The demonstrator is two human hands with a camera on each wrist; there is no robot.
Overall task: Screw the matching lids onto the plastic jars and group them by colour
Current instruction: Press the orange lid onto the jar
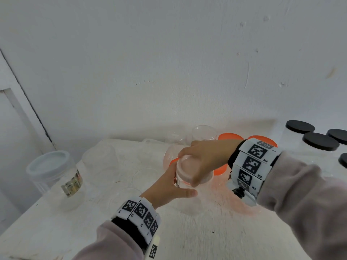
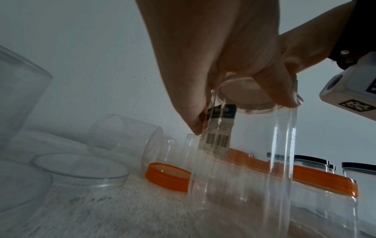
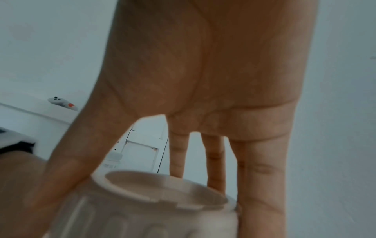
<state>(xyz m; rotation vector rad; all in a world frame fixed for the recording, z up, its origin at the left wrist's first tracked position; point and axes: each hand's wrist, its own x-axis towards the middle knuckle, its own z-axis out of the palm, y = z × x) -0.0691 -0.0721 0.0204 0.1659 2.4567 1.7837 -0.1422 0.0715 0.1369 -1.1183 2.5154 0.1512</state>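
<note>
A clear plastic jar (image 1: 187, 201) stands on the white table, with a pale ribbed lid (image 1: 187, 168) on its mouth. My left hand (image 1: 180, 182) grips the jar's upper side, thumb in front. From above, my right hand (image 1: 189, 167) holds the lid, fingers curled round its rim. The left wrist view shows the jar (image 2: 244, 169) with a barcode label and the lid (image 2: 250, 95) under fingertips. In the right wrist view my fingers (image 3: 258, 185) and thumb reach down around the lid (image 3: 158, 206).
A white-lidded jar (image 1: 54, 177) stands at the left, and black-lidded jars (image 1: 319, 145) at the right. Orange lids (image 1: 230, 136) and open clear jars (image 1: 203, 133) crowd the back. One clear jar (image 2: 126, 135) lies on its side near a loose orange lid (image 2: 167, 177).
</note>
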